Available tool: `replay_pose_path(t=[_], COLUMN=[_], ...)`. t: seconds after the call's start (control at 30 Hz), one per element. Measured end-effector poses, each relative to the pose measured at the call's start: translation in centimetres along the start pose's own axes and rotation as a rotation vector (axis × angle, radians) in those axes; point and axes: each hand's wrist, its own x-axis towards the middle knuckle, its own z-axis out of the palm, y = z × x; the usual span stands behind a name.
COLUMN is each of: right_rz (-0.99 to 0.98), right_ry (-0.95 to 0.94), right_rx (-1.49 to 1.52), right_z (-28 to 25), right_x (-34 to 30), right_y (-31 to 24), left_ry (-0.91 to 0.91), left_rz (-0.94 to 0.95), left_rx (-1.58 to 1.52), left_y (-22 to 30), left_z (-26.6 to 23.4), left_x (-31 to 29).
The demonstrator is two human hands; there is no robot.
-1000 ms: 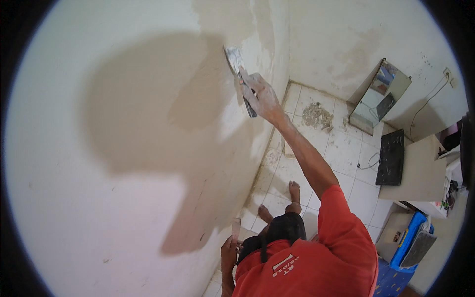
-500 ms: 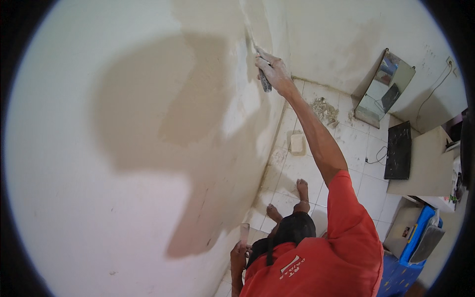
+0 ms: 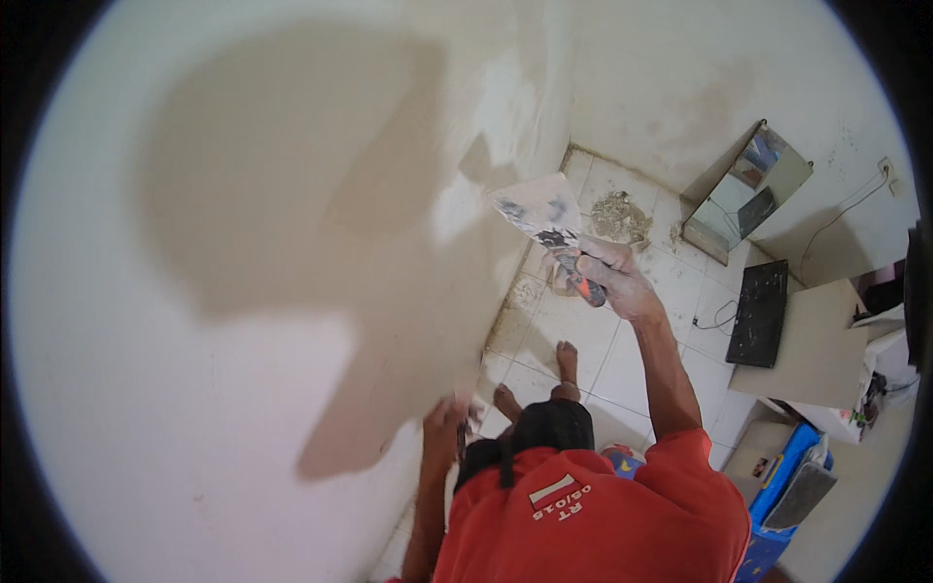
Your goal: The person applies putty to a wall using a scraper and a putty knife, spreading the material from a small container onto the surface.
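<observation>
My right hand [image 3: 622,280], whitened with dust or filler, grips the black-and-orange handle of a wide putty knife [image 3: 540,210]. Its flat blade, smeared white and dark, points up and left in front of the wall [image 3: 258,398]; whether the edge touches the wall is unclear. Low by the wall, near my waist, my left hand [image 3: 442,424] is closed around a smaller scraper [image 3: 462,439], its narrow blade upward and partly blurred. Damp-looking tan filler patches show on the wall, overlapped by my shadow.
Crumbled debris [image 3: 620,216] lies on the tiled floor [image 3: 622,345] by the corner. A mirror [image 3: 746,189] leans on the far wall. At right are a black flat panel [image 3: 758,313], a pale cabinet [image 3: 805,340] and a blue-edged case [image 3: 792,466]. A cable hangs from a wall socket.
My right hand has come down and back from high on the wall, bringing the putty knife with its blade face now visible. My left hand has risen slightly and shifted left with the smaller scraper.
</observation>
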Motion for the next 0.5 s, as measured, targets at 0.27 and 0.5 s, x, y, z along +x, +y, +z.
replay_pose_path(t=[0.27,0.5], right_rz=[-0.188,-0.454], right_ry=[0.041,0.166], right_rx=[-0.381,-1.070], right_z=[1.3,4.6], right_x=[-5.8,-6.9], right_y=[-7.0,-10.0], left_ry=[-0.332,-0.442], left_rz=[0.253,0.370], left_rx=[-0.225,-0.193], left_y=[18.0,18.9], left_z=[1.1,-0.1], left_x=[-0.8,-2.9])
